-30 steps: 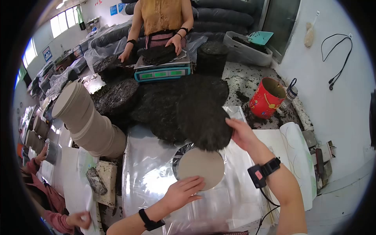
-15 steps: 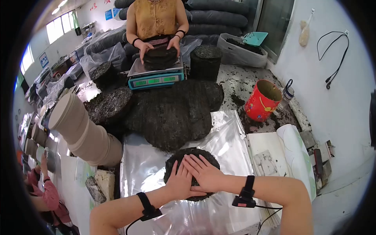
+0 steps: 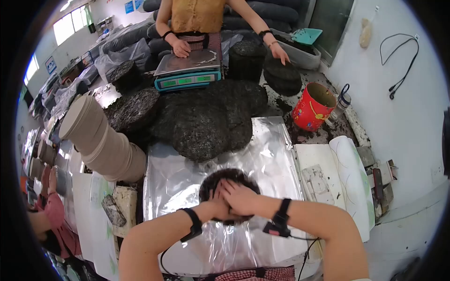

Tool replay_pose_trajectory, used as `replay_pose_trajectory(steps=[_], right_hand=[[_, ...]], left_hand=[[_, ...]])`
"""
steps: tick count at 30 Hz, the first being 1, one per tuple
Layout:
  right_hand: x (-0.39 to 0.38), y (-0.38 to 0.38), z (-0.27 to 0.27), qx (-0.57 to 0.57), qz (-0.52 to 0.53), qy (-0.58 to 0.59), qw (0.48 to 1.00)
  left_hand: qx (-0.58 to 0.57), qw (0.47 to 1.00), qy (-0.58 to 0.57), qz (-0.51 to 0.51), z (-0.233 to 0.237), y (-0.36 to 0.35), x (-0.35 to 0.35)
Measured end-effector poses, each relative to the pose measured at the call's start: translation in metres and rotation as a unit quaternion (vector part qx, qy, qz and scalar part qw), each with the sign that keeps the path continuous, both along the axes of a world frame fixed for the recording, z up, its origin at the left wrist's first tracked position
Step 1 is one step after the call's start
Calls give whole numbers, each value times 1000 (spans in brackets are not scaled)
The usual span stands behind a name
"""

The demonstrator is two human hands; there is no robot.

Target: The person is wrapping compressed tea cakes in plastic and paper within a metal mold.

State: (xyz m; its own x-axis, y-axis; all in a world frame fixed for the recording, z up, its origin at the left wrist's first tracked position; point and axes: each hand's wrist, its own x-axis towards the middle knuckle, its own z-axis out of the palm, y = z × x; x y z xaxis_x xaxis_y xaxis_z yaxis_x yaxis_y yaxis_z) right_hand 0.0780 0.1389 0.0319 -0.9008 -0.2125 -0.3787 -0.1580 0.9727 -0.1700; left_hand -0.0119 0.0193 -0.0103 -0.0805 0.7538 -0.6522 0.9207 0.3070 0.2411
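A round, dark cake of pressed, leafy-looking material (image 3: 234, 174) lies on the shiny silver sheet (image 3: 187, 257) in front of me; its exact kind I cannot make out. My left hand (image 3: 218, 206) lies on the cake, partly covered by my right hand (image 3: 239, 197). Both press down with fingers extended, slightly blurred, and the right fingers point toward the far edge. Just beyond are overlapping piles of similar dark round cakes (image 3: 201, 133). Black straps with cables are on both wrists.
At left stands a leaning stack of beige round boards (image 3: 101, 140). A digital scale (image 3: 187, 80) is at the back, before a co-worker whose hand (image 3: 280, 52) touches a dark round stack (image 3: 282, 79). A red bucket (image 3: 309, 112) and a bottle (image 3: 343, 100) stand at right.
The co-worker has shifted the dark round stack from the scale to the right. My hands remain on the cake, now overlapping more, with my forearms closer in. The view has shifted slightly.
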Motion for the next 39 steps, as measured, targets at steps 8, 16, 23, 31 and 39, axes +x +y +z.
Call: replay_pose_trajectory(steps=[8,16,23,31,39], right_hand=[[37,17,40,-250,-192,285,905],[-143,30,-24,-642,-570,162,487],[-202,61,-28,-642,-627,212,388],[-217,54,32,-712,-603,231,274],[36,24,114,-650,-466,-53,598]], left_hand=[[238,962,-119,67,52,-70,59],[338,902,-267,27,65,-108,106],[428,881,-74,185,75,-103,60],[442,883,29,156,87,-125,37],[466,284,-678,492,115,-148,6]])
